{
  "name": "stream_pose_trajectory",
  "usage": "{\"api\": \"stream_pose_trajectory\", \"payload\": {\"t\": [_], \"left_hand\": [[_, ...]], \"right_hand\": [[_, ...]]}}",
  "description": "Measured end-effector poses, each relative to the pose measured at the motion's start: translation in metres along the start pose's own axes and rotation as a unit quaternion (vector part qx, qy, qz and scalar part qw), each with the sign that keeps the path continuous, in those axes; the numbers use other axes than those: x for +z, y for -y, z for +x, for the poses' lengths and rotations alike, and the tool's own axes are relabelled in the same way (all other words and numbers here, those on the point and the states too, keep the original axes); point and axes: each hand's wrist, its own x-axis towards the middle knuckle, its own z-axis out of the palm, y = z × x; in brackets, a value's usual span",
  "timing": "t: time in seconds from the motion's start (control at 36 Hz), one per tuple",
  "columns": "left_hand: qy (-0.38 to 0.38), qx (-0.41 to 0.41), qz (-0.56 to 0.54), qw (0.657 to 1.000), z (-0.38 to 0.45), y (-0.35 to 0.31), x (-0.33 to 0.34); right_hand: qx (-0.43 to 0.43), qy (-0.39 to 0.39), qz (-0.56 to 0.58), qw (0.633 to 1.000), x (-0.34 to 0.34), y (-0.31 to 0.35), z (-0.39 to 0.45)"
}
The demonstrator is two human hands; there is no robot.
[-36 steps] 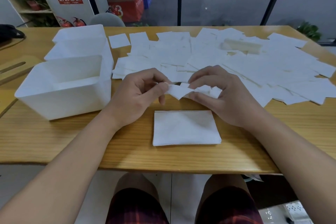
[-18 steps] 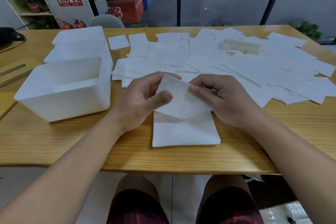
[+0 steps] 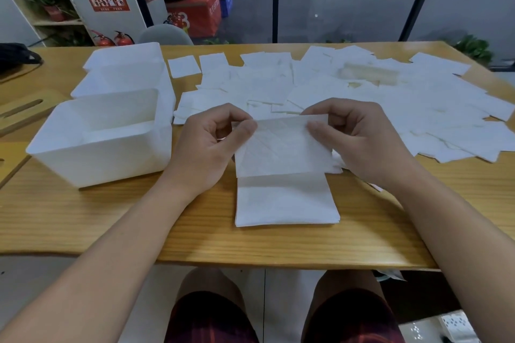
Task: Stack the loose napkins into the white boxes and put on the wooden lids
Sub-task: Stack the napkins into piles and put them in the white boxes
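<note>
The left hand point(image 3: 207, 145) is pinching the upper left corner of a napkin point(image 3: 281, 147) between thumb and curled fingers, and the right hand point(image 3: 359, 142) is pinching its upper right corner the same way — the sheet is hanging spread between them, thin, white and faintly creased in diagonal lines. Its lower edge is overlapping a small squared-up stack of napkins point(image 3: 287, 200) that is lying flat near the front edge of the tabletop point(image 3: 111, 220), a pale wood with a long straight grain. Just left of the left hand a white box point(image 3: 103, 142) is sitting open, rectangular with rounded corners and smooth, slightly translucent walls; a layer of napkins is lying in its bottom. Two more white boxes point(image 3: 122, 75) are standing in a row behind it toward the far left corner. Loose napkins point(image 3: 404, 108) are lying in overlapping drifts across the far and right parts of the tabletop — flat squares and rectangles. A slotted wooden lid point(image 3: 22, 114) is lying at the left edge.
</note>
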Motion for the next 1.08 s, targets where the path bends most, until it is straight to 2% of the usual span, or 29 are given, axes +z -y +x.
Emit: {"api": "stream_pose_trajectory", "payload": {"t": [0.08,0.17,0.22,0.28,0.36,0.5,0.58,0.67,0.72,0.83,0.94,1.08], "left_hand": [[0.028,-0.052,-0.026,0.998,-0.001,-0.003,-0.005],[0.112,-0.122,-0.046,0.985,-0.002,-0.005,-0.011],[0.163,-0.155,-0.041,0.973,-0.003,-0.007,-0.014],[0.194,-0.165,-0.006,0.967,-0.004,-0.009,-0.015],[0.214,-0.133,0.091,0.963,-0.005,-0.007,-0.013],[0.230,-0.108,0.134,0.958,-0.005,-0.007,-0.011],[0.218,-0.097,0.146,0.960,-0.005,-0.003,-0.012],[0.161,-0.069,0.194,0.965,-0.003,0.007,-0.010],[0.116,-0.048,0.219,0.968,-0.001,0.014,-0.007],[0.090,-0.026,0.235,0.967,-0.002,0.018,0.000],[0.117,-0.009,0.248,0.962,-0.003,0.019,0.003],[0.106,-0.001,0.251,0.962,-0.002,0.022,0.006]], "right_hand": [[0.045,0.051,0.020,0.997,-0.008,0.002,0.001],[0.108,0.137,0.048,0.984,-0.017,0.005,0.001],[0.133,0.190,0.021,0.973,-0.019,0.007,0.000],[0.138,0.216,-0.025,0.966,-0.019,0.008,-0.001],[0.129,0.232,-0.106,0.958,-0.013,0.007,-0.002],[0.110,0.220,-0.157,0.956,-0.011,0.001,-0.001],[0.072,0.146,-0.154,0.975,-0.011,-0.003,0.000],[0.037,0.047,-0.163,0.985,-0.008,-0.011,0.002],[0.017,0.014,-0.211,0.977,-0.004,-0.016,0.003],[0.000,0.057,-0.305,0.951,0.002,-0.023,0.005],[-0.026,0.069,-0.334,0.940,0.007,-0.027,0.005],[-0.047,0.074,-0.362,0.928,0.009,-0.026,0.006]]}}
